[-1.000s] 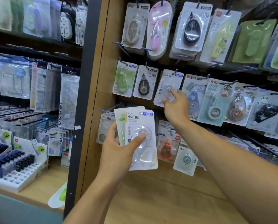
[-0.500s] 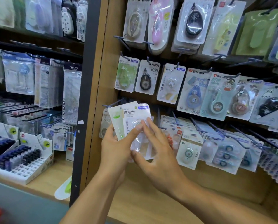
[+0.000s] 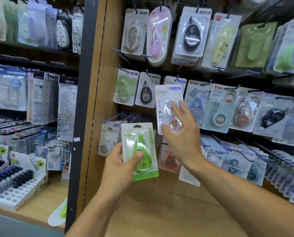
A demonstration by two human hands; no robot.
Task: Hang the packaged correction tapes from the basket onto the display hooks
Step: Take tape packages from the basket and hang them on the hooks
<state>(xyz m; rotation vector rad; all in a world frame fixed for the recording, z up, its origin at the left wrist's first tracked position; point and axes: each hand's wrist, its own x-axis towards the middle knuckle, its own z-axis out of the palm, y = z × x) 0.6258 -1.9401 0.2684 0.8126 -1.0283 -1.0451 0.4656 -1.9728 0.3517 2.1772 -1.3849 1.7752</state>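
- Both hands hold one package each: the right hand pinches the white correction tape pack at its lower part, thumb below and fingers spread over the clear blister, and the left hand grips the green correction tape pack from its left side, thumb across the front.
- Behind them stands the wooden display panel, filling the centre and right of the frame, with rows of hanging packages; the basket is not visible.
- White pack is upright at the centre of the frame, long axis vertical, its top edge just below the hook of the middle row. A hanging pack with a similar label shows behind its top.
- Deciding relation, as I judge it: the hole at the top of the white pack lies straight under that hook, so the right hand, which is nearer, needs to lift the pack and push it toward the panel.
- Green pack waits lower, at the centre-left, slightly tilted, well below the middle row.
- I cannot tell if the hole already meets the hook tip.
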